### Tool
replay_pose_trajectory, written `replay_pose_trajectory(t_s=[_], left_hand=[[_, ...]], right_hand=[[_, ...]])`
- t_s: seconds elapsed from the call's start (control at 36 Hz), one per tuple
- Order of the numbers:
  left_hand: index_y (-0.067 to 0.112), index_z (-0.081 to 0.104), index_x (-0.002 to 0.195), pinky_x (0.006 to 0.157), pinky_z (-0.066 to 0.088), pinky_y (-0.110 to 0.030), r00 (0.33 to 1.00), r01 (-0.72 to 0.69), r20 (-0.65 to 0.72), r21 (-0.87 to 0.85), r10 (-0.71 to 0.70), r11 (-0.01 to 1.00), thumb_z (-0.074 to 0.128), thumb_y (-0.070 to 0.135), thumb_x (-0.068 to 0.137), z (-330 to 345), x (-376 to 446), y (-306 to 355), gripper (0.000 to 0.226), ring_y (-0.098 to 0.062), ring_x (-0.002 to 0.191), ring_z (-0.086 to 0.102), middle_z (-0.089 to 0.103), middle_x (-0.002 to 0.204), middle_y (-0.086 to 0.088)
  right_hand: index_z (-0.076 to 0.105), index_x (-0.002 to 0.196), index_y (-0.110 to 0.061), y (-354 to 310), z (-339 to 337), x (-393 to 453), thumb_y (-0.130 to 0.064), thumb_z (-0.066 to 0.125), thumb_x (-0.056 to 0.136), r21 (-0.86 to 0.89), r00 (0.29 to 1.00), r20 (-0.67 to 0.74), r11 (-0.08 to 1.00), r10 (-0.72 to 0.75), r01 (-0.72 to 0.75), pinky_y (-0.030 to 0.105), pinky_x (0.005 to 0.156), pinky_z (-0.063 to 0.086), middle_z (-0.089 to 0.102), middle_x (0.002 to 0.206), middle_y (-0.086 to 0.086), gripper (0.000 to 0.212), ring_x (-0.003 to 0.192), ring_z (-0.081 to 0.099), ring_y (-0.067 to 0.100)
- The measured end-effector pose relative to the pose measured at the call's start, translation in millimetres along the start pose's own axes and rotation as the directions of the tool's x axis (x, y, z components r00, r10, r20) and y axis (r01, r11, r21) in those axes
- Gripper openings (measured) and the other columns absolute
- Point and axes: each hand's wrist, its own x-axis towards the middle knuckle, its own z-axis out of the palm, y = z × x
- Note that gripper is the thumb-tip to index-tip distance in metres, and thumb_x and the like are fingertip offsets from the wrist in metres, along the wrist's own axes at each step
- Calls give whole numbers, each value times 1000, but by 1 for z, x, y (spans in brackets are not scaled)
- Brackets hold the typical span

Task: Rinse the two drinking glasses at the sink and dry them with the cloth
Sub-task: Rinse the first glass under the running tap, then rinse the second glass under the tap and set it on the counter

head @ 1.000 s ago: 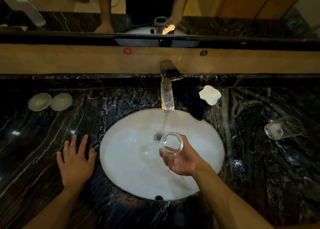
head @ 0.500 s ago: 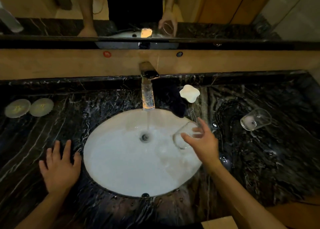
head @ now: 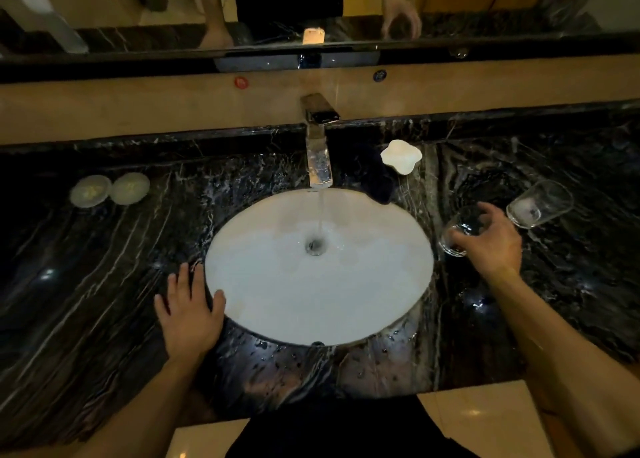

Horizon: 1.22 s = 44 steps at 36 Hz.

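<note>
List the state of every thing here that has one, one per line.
Tap: running into the sink.
Held glass: in the right hand, over the counter right of the sink.
Second glass: apart, tilted on the counter.
Left hand: flat on the counter, holding nothing.
Dark cloth: beside the tap, untouched.

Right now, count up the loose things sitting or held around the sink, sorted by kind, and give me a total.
Drinking glasses: 2, the held glass and the lying glass
Round pale discs: 2, and
White dish: 1
Dark cloth: 1
Total: 6
</note>
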Motion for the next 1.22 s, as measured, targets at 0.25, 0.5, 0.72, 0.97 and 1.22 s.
replay_pose_trajectory(t_s=[0.25, 0.5, 0.72, 0.97, 1.22], left_hand=[[18, 37, 154, 119, 8, -60, 1000, 10, 20, -38, -10, 999, 31, 54, 91, 1, -15, 13, 72, -32, 152, 16, 25, 164, -12], [20, 39, 152, 118, 9, -62, 994, -93, 55, -62, 97, 994, 27, 57, 91, 7, -25, 41, 72, -34, 151, 18, 25, 163, -13], [21, 42, 150, 122, 15, -46, 804, -564, 124, -152, 582, 812, 27, 56, 99, 23, -40, 152, 64, -26, 149, 28, 29, 163, -5], [22, 47, 147, 113, 40, -49, 338, -897, 189, -233, 922, 377, 55, 48, 91, 55, -85, 300, 62, -30, 141, 43, 42, 156, -8], [30, 33, 154, 117, 14, -44, 252, -953, 362, -67, 897, 295, 43, 67, 91, 80, -112, 351, 74, -27, 151, 17, 27, 164, -6]], right_hand=[[48, 144, -20, -2, 4, 3, -34, 82, 79, 2, 1000, 10, 1000, -27, 27, 38, 89, 48, 56, 136, 13, 74, 119, 58, 31], [44, 144, -25, 5, 0, 5, -38, 83, 78, 41, 997, 50, 998, -53, 51, 41, 86, 51, 51, 132, 10, 78, 111, 58, 29], [31, 154, -33, 26, -29, -3, -40, 90, 69, 187, 984, 147, 979, -104, 76, 39, 111, 39, 36, 152, 7, 104, 138, 41, 22], [54, 132, -20, 100, -72, 30, -37, 79, 83, 214, 996, -68, 976, 57, -41, 38, 97, 50, 59, 127, 4, 57, 115, 60, 22], [15, 158, -23, 130, -92, 113, -28, 94, 66, 389, 982, 181, 913, 57, -125, 40, 114, 35, 34, 158, 12, 121, 142, 38, 29]])
